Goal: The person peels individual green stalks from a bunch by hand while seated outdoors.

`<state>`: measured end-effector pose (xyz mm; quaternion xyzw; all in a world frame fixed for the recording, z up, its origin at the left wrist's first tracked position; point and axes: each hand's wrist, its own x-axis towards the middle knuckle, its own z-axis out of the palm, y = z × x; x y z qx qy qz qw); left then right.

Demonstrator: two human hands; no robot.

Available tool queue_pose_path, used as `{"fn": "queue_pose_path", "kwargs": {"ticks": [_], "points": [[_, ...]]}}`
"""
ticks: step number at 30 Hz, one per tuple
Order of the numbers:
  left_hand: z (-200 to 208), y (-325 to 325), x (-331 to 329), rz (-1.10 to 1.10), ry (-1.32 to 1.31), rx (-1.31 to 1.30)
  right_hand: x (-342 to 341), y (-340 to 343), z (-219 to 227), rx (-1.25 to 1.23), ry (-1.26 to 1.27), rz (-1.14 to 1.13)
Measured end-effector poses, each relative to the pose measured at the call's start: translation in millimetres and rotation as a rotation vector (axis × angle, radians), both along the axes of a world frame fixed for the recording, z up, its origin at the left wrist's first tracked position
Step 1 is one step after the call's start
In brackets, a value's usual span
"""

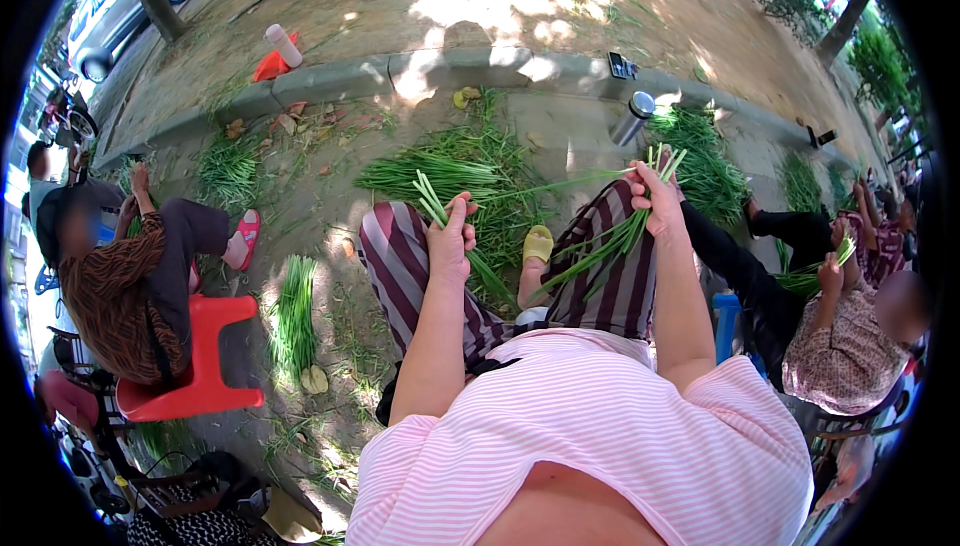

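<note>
Head view: L hand (pixel 453 229) closed on small bunch of green stalks (pixel 428 196), approx. ctr frame; R hand (pixel 657 198) closed on longer bunch (pixel 612 248), right of ctr. Stalks look light, bendy, prob. bruise easily; best grip = near pale ends, light squeeze, tails loose.

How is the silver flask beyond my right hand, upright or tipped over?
Upright: the silver flask stands on end beyond your right hand, its round top facing up.
</note>
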<state>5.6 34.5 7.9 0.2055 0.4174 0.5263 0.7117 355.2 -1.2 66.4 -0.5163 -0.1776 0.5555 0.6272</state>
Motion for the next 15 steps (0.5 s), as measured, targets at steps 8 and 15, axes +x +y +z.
{"fn": "queue_pose_path", "kwargs": {"ticks": [8,15], "points": [[1,-1,7,-0.035,0.138,0.012,18,4,-15,0.09,0.144,-0.071],[-15,0,13,0.097,0.384,-0.043,9,4,-9,0.053,0.035,-0.053]]}}
